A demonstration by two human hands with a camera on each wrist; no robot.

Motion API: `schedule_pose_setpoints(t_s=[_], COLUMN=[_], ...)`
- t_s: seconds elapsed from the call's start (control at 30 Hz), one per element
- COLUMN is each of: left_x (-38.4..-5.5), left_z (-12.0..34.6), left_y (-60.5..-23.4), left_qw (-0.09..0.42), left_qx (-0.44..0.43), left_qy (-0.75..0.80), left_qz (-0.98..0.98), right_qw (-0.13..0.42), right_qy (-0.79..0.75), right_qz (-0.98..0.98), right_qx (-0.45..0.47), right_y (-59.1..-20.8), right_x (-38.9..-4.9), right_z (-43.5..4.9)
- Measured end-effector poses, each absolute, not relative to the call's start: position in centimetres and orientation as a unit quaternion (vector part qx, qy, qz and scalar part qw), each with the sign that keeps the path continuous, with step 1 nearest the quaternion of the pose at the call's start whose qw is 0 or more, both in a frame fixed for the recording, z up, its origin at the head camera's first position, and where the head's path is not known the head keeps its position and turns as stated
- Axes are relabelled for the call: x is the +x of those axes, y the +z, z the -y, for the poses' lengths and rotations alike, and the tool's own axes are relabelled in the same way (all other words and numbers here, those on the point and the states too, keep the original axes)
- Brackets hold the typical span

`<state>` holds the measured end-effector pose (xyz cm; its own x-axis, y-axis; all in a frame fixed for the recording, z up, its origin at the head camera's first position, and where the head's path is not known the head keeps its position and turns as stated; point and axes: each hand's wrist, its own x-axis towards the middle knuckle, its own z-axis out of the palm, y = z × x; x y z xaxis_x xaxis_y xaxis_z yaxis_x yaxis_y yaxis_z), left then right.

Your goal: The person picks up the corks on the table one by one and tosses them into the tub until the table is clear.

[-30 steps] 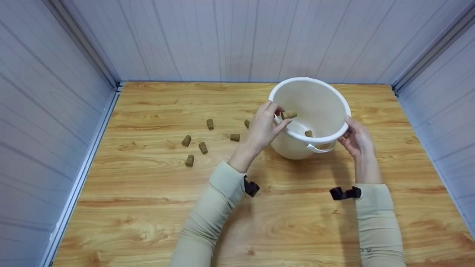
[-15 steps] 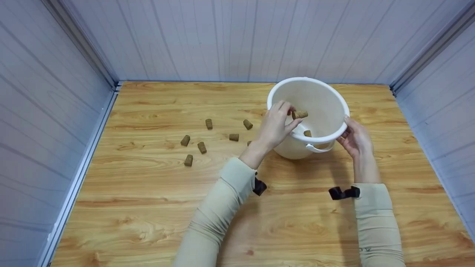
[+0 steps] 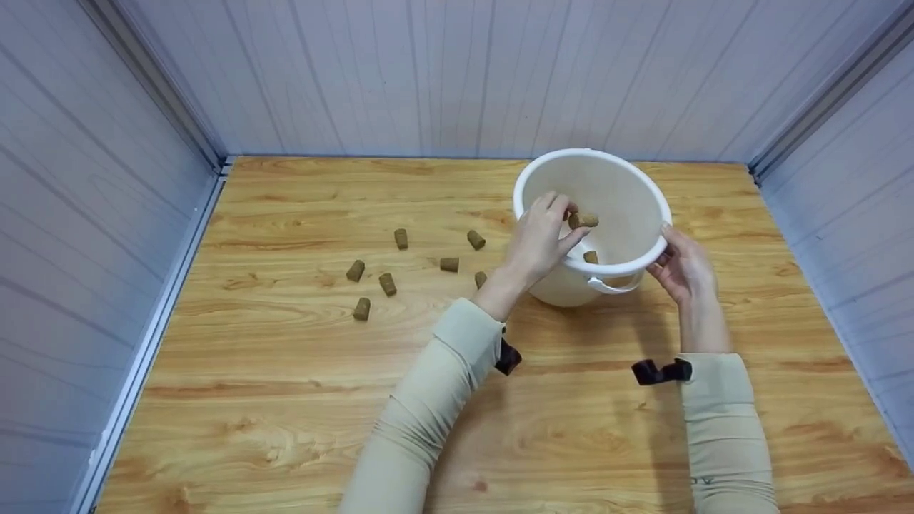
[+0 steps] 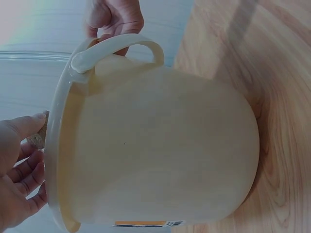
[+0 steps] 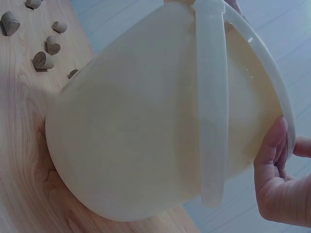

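A white plastic bucket (image 3: 557,289) with a hanging handle (image 3: 615,287) stands on the wooden table at the back right, its mouth tilted toward the camera. My right hand (image 3: 689,268) grips the rim on the right side, fingers outside and thumb at the edge. Over the bucket's near-left rim, my left hand (image 3: 539,239) pinches a tapered cork (image 3: 584,220) between thumb and fingers, inside the mouth. Another cork (image 3: 590,257) lies at the bottom of the bucket. In the left wrist view the held cork (image 4: 38,138) shows just beyond the rim.
Several loose corks lie left of the bucket, among them one (image 3: 476,240) near it and one (image 3: 362,309) farther forward. A cork (image 3: 480,279) sits beside the left wrist. Pale panel walls (image 3: 457,86) enclose the table at the back and both sides.
My left hand has moved right with the cork, from the bucket's left rim to farther over its mouth. Corks behind that arm have come into view. The right hand keeps its grip.
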<state>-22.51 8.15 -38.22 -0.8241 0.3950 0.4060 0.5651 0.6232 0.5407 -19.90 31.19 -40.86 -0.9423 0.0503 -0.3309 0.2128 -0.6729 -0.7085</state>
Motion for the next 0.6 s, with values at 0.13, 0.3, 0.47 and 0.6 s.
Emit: schedule_pose_setpoints(t_s=[0.13, 0.3, 0.47, 0.6], left_x=[-22.45, -22.34, -22.14, -21.97], left_z=[-8.28, -8.07, -7.80, -7.61], left_y=[-38.07, -37.95, -37.96, -37.92], left_qw=[0.123, 0.134, 0.137, 0.144], left_qx=[-0.272, -0.275, -0.272, -0.273], left_qy=[-0.350, -0.360, -0.369, -0.372], left_qz=[0.888, 0.882, 0.878, 0.876], right_qw=[0.038, 0.035, 0.039, 0.040], right_qy=[-0.898, -0.895, -0.898, -0.897], right_qz=[-0.409, -0.415, -0.409, -0.410], right_qx=[0.158, 0.158, 0.159, 0.161], right_y=[-40.89, -40.90, -40.96, -40.99], right_x=[-19.89, -20.01, -20.04, -19.96], right_z=[-31.20, -31.09, -31.15, -31.26])
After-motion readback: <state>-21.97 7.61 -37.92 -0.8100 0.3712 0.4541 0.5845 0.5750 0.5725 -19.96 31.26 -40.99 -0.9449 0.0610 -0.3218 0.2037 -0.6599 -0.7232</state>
